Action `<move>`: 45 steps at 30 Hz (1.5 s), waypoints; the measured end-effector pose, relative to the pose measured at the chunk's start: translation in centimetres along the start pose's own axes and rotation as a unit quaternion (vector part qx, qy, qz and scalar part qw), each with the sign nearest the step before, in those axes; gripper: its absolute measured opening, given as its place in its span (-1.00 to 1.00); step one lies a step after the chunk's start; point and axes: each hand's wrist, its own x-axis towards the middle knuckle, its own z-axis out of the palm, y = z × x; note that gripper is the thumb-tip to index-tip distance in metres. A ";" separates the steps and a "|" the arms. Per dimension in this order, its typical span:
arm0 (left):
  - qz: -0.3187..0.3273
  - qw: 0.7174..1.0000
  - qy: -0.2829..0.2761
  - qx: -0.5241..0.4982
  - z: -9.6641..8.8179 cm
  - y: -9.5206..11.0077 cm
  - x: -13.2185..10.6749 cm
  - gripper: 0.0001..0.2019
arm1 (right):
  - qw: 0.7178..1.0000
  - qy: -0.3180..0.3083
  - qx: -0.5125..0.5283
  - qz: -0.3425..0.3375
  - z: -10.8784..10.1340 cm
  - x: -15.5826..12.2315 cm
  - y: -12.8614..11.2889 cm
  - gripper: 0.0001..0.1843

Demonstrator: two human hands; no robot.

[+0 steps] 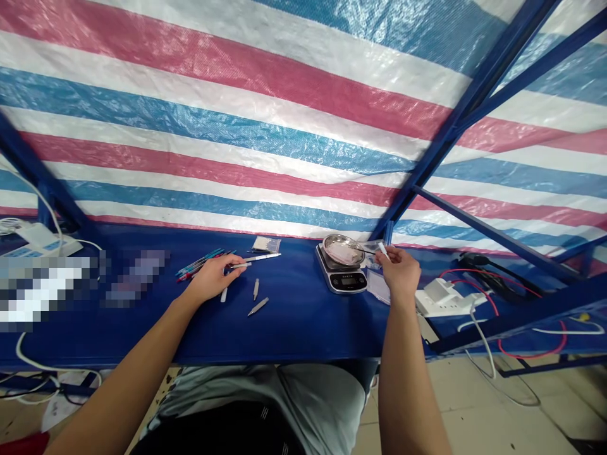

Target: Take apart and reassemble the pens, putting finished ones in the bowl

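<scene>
Pinching a small white tube (382, 251) between thumb and fingertips, the right hand (401, 272) hovers just beside a digital scale (342, 278) that carries a steel bowl (342, 248); the scale's markings are too small to read. The left hand (211, 278) rests on the blue table (294, 322), its fingers curled narrowly around a slim silver pen part (241, 265). Loose metal pen pieces (258, 306) lie near it, with coloured pens (202, 260) just behind and a white power strip (443, 297) farther right.

Scale (341, 277) and metal tips (258, 306) flank open tabletop (294, 316).
</scene>
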 end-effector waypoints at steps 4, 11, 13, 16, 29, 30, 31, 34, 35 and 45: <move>-0.001 1.000 -0.002 -0.002 0.0 0.3 -0.1 -0.60 | 0.995 0.029 -0.085 -0.032 -0.2 0.1 -0.1 -0.52; -0.001 1.000 -0.006 0.001 -0.1 0.7 -0.1 -0.59 | 0.988 0.040 -0.137 -0.055 -0.3 -0.3 -1.9 -0.61; -0.003 1.000 -0.002 0.000 -0.1 0.6 -0.1 -0.59 | 0.990 0.041 -0.123 -0.054 -0.4 -0.4 -2.1 -0.60; -0.005 1.000 0.005 -0.002 -0.1 0.6 -0.1 -0.58 | 0.994 0.030 -0.091 -0.044 -0.3 -0.5 -2.3 -0.56; 0.006 0.999 0.007 -0.032 0.1 1.4 -0.1 -0.54 | 0.876 -0.377 0.286 0.097 16.2 -8.8 -7.8 -0.40; -0.001 0.999 0.014 -0.032 0.1 1.3 -0.1 -0.54 | 0.871 -0.389 0.280 0.108 17.6 -9.3 -7.8 -0.40; -0.006 0.999 0.020 -0.032 0.2 1.2 -0.1 -0.55 | 0.868 -0.398 0.272 0.116 18.7 -9.8 -7.7 -0.40; -0.017 0.999 0.037 -0.027 0.4 0.9 -0.1 -0.58 | 0.855 -0.416 0.276 0.138 20.5 -10.9 -7.2 -0.40; -0.019 0.999 0.040 -0.025 0.4 0.8 -0.1 -0.60 | 0.852 -0.417 0.286 0.138 20.6 -11.2 -7.0 -0.40; -0.002 0.999 0.030 -0.021 0.7 1.0 -0.1 -0.69 | 0.826 -0.444 0.315 0.148 19.4 -13.1 -6.7 -0.39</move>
